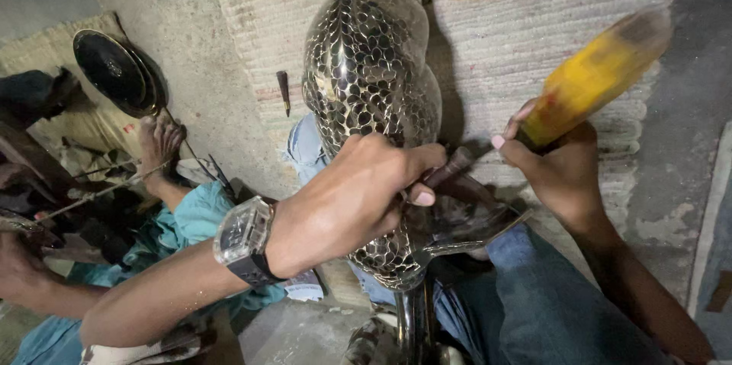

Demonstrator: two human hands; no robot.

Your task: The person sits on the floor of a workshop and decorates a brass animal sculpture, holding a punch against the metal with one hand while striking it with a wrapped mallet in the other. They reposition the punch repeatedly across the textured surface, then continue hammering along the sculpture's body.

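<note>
1. Head view, workpiece: a tall metal vessel (371,83) rests across the person's lap on blue trousers (534,296), its handle end pointing away toward a striped woven mat (534,22). The surface is dark with a dense pattern of bright, scale-like oval marks; the form is bulbous and narrows toward a polished stem near the bottom of the frame. Lying on the legs, it is judged to be steadied against the blows.

2. Head view, left hand (347,201): curled tight around a short dark chisel (450,170), thumb pressed along its shaft, with the tip hidden against the vessel wall. A square-faced wristwatch (244,239) sits on this wrist. The low grip appears to keep the point from skating on the curved metal.

3. Head view, right hand (557,163): clamped on the yellow handle of a hammer (595,75), which is motion-blurred and raised above the chisel. Its head cannot be made out.

4. Head view, surroundings: a small loose punch (284,92) lies on the mat, just left of the vessel. At the left, another person in teal clothing sits with a bare foot (160,140) near thin metal rods; a round dark metal plate (114,71) leans beyond them on the rough concrete floor.
</note>
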